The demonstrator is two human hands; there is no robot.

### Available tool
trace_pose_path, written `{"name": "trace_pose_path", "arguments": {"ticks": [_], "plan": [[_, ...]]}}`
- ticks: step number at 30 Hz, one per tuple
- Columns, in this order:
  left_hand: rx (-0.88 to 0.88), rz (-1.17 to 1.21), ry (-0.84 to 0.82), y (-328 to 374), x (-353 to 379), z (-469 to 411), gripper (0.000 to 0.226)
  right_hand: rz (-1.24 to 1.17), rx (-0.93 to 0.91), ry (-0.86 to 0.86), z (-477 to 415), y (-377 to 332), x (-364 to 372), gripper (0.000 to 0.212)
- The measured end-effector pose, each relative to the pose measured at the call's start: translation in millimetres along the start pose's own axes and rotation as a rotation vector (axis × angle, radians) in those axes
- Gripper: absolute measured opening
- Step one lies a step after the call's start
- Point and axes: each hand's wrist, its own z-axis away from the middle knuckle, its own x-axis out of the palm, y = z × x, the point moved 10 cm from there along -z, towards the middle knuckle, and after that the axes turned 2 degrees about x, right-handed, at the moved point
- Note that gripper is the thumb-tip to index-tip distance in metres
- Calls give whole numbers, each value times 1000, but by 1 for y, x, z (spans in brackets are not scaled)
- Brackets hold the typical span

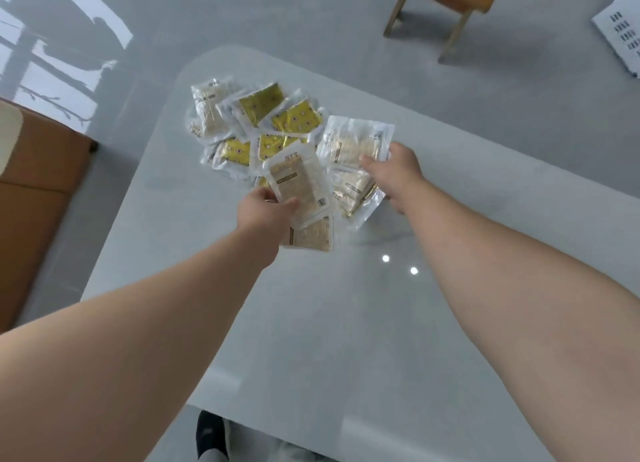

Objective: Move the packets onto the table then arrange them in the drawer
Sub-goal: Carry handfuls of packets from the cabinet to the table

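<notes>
1. Beige paper-faced packet in clear plastic (299,187) is pinched in your left hand (265,208). That grip is clamped on the packet's left edge near its near end, thumb on top.
2. Your right hand (394,165) has its grip clamped on the right edge of a clear plastic packet with pale contents (353,139). A second pale packet with a gold edge (356,193) hangs tilted just below. Whether the same grip carries it cannot be told from this view.
3. Both held packets are raised above the white glossy desk (346,323), at the near side of the loose heap of gold-patterned and beige packets (263,122).
4. The relation that matters: each held packet reaches away from its hand toward the heap, long axis pointing away from you. The heap lies beyond both hands, more to the left, so your left hand is nearer it.
5. 1 flat beige packet (313,236) lies on the desk just under your left hand's packet.
6. No drawer is in view. The packets appear to be on the desk already, so gathering them for the drawer is likely the step in hand.
</notes>
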Motion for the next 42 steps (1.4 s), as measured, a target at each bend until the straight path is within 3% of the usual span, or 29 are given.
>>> {"name": "trace_pose_path", "arguments": {"ticks": [4,8,14,19,25,29,37,42], "plan": [[31,-34,-7,5,36,-30,25,150,-87,-50,-44,-12,10,72],[130,-205,107,16,49,-50,14,341,-106,7,-73,-6,7,52],[153,-400,224,3,47,-62,29,433,-6,125,-81,19,9,66],[81,-487,341,2,51,-58,52,415,27,230,-77,29,10,61],[-25,-442,329,3,39,-39,87,539,70,295,-52,29,0,70],[4,-351,301,5,1,3,71,488,105,257,-7,26,-10,61],[-39,252,166,-9,-111,165,29,403,0,61,166,-18,7,36],[4,254,58,-31,-167,265,14,323,-75,-86,275,-33,55,32]]}}
